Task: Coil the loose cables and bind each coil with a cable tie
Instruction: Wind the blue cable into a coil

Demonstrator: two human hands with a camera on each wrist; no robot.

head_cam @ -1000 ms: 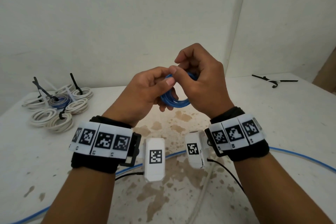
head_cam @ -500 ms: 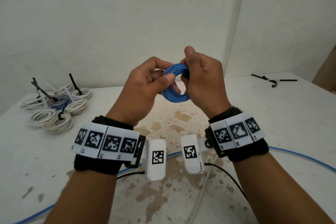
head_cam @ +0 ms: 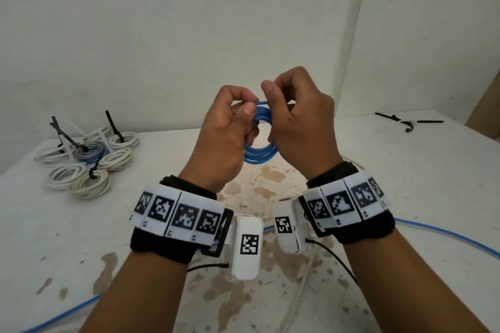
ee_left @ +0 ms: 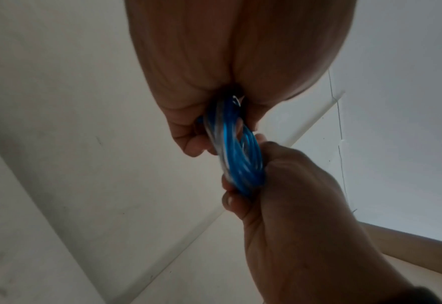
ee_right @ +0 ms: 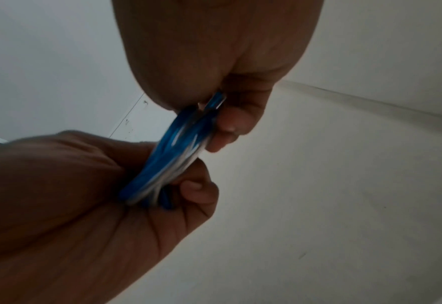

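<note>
A small coil of blue cable [head_cam: 261, 143] is held up in the air between both hands, above the middle of the white table [head_cam: 405, 184]. My left hand [head_cam: 230, 132] grips its left side with thumb and curled fingers. My right hand [head_cam: 297, 121] pinches its upper right side. The blue coil [ee_left: 236, 152] shows edge-on in the left wrist view, clamped from both ends. It appears the same way in the right wrist view, where the blue coil [ee_right: 172, 156] is blurred. A loose stretch of blue cable [head_cam: 446, 235] trails over the table below my wrists.
Several bound white coils [head_cam: 89, 167] with black ties and one blue-grey coil lie at the back left. Loose black cable ties [head_cam: 408, 124] lie at the back right. Brown stains mark the table's middle. Walls stand close behind.
The coil has been turned between the hands. The right hand has shifted its grip toward the top of the coil; the left hand kept hold.
</note>
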